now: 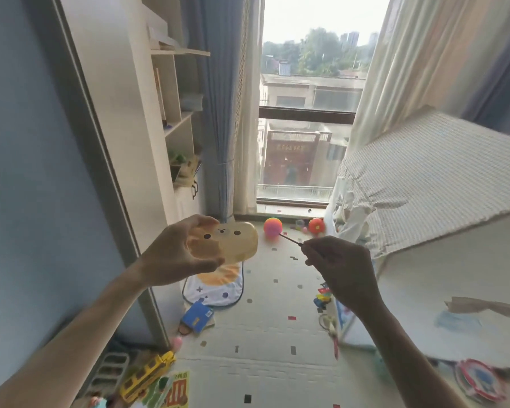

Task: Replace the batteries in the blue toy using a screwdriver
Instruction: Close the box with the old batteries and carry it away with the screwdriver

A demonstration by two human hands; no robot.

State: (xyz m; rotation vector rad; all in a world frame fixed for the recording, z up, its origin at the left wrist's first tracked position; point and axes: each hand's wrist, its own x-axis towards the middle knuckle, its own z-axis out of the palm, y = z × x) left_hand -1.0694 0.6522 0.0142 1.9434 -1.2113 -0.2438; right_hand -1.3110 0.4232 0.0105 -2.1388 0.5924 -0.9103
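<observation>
My left hand [174, 254] holds up a rounded, translucent yellowish toy [233, 241] with two dark eyes and a small mouth printed on its face. My right hand [340, 262] pinches a thin screwdriver [290, 240], whose dark shaft points up and left toward the toy; its tip stops short of the toy, in front of a pink ball. The handle is hidden in my fingers. A blue boxy toy [198, 316] lies on the floor mat below my left hand.
A pink ball [273, 226] and an orange ball [316, 225] lie by the window. A yellow toy bus [147, 376] and picture cards sit at the lower left. A bed [442, 201] fills the right; a wardrobe and shelves stand left.
</observation>
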